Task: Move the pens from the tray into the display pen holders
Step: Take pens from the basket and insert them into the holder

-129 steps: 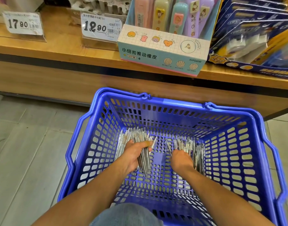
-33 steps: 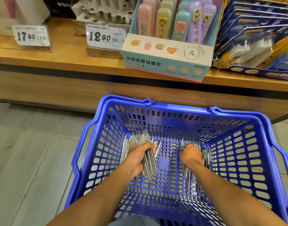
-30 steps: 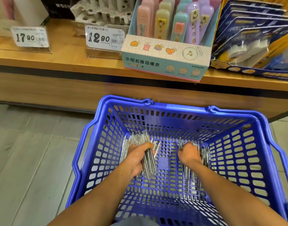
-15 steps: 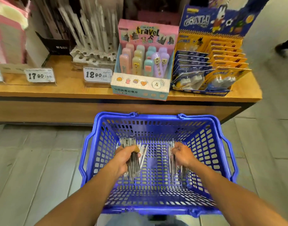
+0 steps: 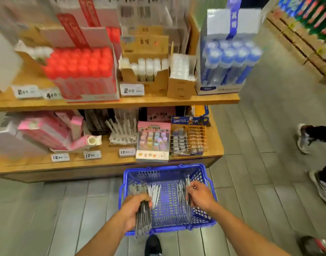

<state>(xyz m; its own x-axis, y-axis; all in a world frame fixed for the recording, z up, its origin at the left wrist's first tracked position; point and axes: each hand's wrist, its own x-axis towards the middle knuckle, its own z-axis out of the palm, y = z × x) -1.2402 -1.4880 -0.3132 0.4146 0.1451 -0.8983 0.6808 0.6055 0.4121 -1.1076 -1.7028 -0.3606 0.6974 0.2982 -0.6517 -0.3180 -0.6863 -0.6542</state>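
While a thick bundle of pens (image 5: 143,215) is gripped in the left hand (image 5: 134,209) and a thinner one pinched in the right hand (image 5: 199,197), both are held above the basket (image 5: 167,174); pens could be fanned loose and dropped, since the holder (image 5: 122,132) sits well apart on the shelf (image 5: 213,145)

blue perforated basket (image 5: 204,219); silvery-clear pens (image 5: 142,217); grey plank floor (image 5: 47,209); tan wooden shelves (image 5: 103,103); red-capped box (image 5: 81,65); pink boxes (image 5: 47,132); pastel erasers (image 5: 153,141).
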